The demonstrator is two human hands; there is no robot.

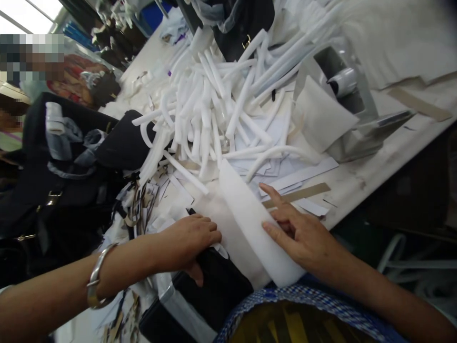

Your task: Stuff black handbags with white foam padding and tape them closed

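My right hand (300,231) grips the right edge of a long white foam sheet (250,219). Its thumb lies on top of the sheet, other fingers curl at the edge, and the index finger points out. My left hand (196,238), with a silver bangle on the wrist, is closed on the upper part of a black bag (221,276) in front of me. Some pale wrapping (185,305) crosses the bag. Part of the bag's top is hidden under the left hand.
A heap of white foam tubes (203,105) covers the table's middle. A grey box-like holder (342,95) and paper strips (300,176) lie to the right. Black bags (67,162) stand at left, another black bag (243,33) behind. The table edge (392,166) runs along the right.
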